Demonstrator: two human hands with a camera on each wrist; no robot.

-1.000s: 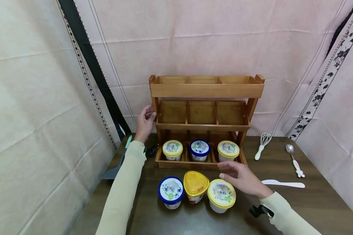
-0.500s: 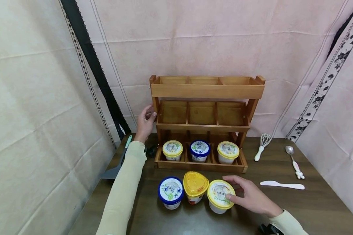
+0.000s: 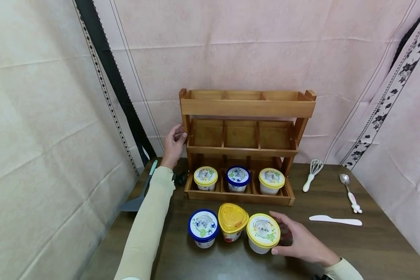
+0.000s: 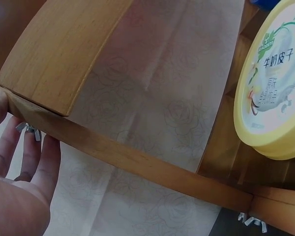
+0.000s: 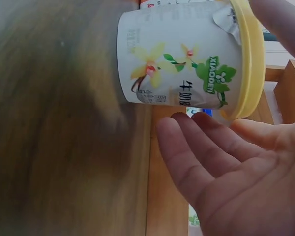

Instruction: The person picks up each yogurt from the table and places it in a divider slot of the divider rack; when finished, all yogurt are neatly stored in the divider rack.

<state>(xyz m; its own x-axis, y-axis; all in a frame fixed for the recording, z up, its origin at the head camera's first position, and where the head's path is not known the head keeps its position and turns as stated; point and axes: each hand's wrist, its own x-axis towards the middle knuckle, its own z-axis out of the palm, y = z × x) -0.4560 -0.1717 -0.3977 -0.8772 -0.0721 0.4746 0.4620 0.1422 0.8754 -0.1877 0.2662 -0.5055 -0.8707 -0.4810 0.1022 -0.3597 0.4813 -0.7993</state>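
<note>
Pale cloth [image 3: 231,58] hung behind a dark wood table [image 3: 336,252]. Round yellow-lidded tub [image 3: 263,233] stood upright on it, front row, right end. Right hand [image 3: 299,239] was at that tub's right side — fingers and thumb spread, not closed round it; contact: can't tell. Triangular-lidded yellow tub [image 3: 233,217] sat just left, then a blue-lidded tub [image 3: 203,225]. Behind the row: three-tier wooden rack [image 3: 246,108]. Left hand [image 3: 174,146] gripped its left upright — thumb one side, fingers the other, by a wing nut [image 4: 29,130]. Hands were well apart. Bottom tier, one per compartment: left yellow-lid cup [image 3: 205,176], middle blue-lid cup [image 3: 238,176], right yellow-lid cup [image 3: 271,177]. Right of the rack: whisk [image 3: 314,171], spoon [image 3: 350,194], white knife [image 3: 335,220]. Left of it, past the forearm: spatula [image 3: 136,203], partly covered by the sleeve [image 3: 150,217].
</note>
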